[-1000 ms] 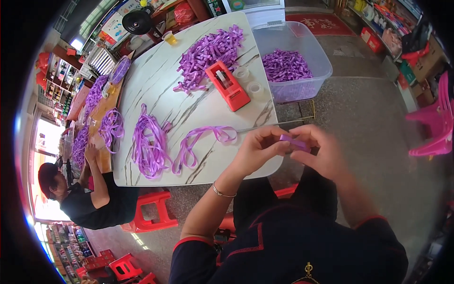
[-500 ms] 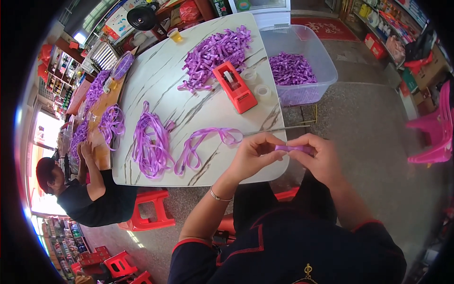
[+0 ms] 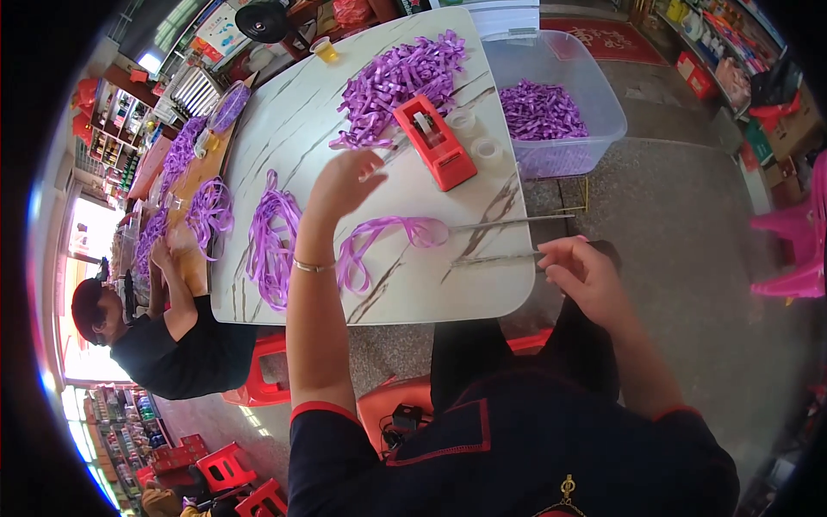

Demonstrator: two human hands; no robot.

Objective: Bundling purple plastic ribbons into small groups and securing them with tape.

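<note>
My left hand is raised over the table, fingers curved and apart with nothing visible in them. Just beyond it lies a heap of purple ribbon bows. My right hand is at the table's right corner with its fingers bent together. A thin grey rod runs up to its fingertips; whether they grip it, I cannot tell. A second thin rod lies parallel to it across the table edge. At its left end a loop of purple ribbon trails over the tabletop.
A red tape dispenser stands beside tape rolls on the white marbled table. A coil of purple ribbon lies left. A clear bin holds more bows. Another person sits at the left.
My hands have come apart from the purple bow they pinched together. My left hand has moved left and forward toward the heap. My right hand remains near the corner, with no bow visible in it.
</note>
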